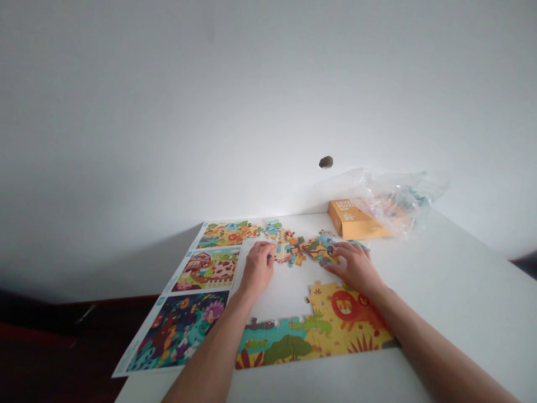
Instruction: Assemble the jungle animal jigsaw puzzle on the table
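My left hand (pixel 259 262) is closed, with its fingertips on a pale puzzle piece (pixel 282 252) at the left of the loose pile. My right hand (pixel 356 264) reaches over the right part of the pile, thumb and fingers apart, touching loose puzzle pieces (pixel 321 246). Between the two hands lie more loose yellow and orange pieces (pixel 296 242). Nearer to me is a joined part of the puzzle (pixel 289 347), showing crocodiles, a bush and a red-maned lion (pixel 344 305). My right wrist hides some of its right side.
On the left lies a reference sheet (pixel 168 299) with three printed pictures. An orange puzzle box (pixel 354 221) stands at the back right against the wall, a clear plastic bag (pixel 394 204) over it. The white table (pixel 444 313) ends at the left beside the dark floor.
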A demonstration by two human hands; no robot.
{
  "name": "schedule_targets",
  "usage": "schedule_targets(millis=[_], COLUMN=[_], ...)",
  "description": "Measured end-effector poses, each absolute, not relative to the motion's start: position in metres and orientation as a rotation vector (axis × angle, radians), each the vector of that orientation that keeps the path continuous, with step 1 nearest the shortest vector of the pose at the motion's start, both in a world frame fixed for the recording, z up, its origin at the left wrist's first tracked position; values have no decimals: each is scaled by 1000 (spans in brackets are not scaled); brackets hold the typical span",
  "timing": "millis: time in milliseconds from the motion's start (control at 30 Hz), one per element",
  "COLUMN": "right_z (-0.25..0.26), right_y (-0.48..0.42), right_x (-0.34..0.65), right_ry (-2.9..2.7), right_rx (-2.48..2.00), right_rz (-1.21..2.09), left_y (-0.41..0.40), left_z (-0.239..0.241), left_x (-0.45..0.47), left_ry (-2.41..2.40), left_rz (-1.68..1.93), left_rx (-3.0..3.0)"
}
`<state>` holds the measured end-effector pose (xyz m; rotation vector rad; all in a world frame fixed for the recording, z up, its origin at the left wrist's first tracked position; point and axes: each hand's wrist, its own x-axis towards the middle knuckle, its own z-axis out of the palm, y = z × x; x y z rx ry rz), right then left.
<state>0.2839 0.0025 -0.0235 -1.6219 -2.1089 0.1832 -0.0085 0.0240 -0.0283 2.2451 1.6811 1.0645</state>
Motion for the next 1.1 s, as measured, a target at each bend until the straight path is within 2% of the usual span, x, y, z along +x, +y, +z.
schedule_targets(millis=[400, 600, 1100], right_z=[-36, -34, -42], right_y=[10, 11, 19], right_x=[284, 284, 292], right_ry=[-2117, -2101, -1836], right_rx=[-1530, -1619, -1587], right_rz=[143, 161, 338], left_y=[17, 14, 21], left_z=[-28, -23, -37], left_x=[-3, -2, -5], left_ry=[1629, 1619, 1668], left_rz=[884, 806, 840], left_rx=[2402, 2401, 2343])
